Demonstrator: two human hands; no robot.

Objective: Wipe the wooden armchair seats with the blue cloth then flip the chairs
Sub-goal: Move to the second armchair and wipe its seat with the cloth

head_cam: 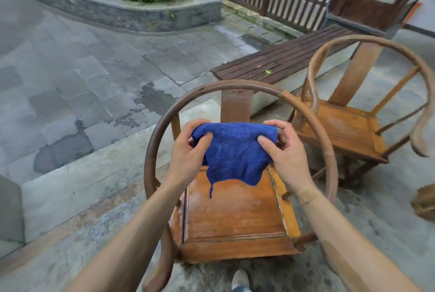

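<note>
The head view looks down on the near armchair [235, 209], whose square seat [237, 214] sits below the person's forearms. Above the back half of that seat, both hands hold the blue cloth [235, 152] up in the air, clear of the wood. The left hand [188, 150] is closed on the cloth's left upper corner, thumb pressed over the bunched fabric. The right hand [282, 148] pinches the right upper edge between thumb and fingers. The cloth hangs spread between them, its lower edge and a loose strand dangling over the seat without touching it, as far as can be told.

The seat shows pale streaks and a damp sheen, so the step in hand looks like the wiping of this first chair, with the cloth being opened out or refolded between strokes. How much of the seat is already wiped cannot be read from here.

To the right of the near armchair and just beyond its curved rail stands the second armchair [367, 112], upright, with a dull, blotchy seat. Behind both runs a dark slatted bench [273, 60] with a small green leaf on it. Left of the near armchair lie wet paving stones [94, 75].

The next move likely calls for gathering the cloth into one palm, pressing it flat on the seat and sweeping across the panel. Neither chair is flipped yet.
</note>
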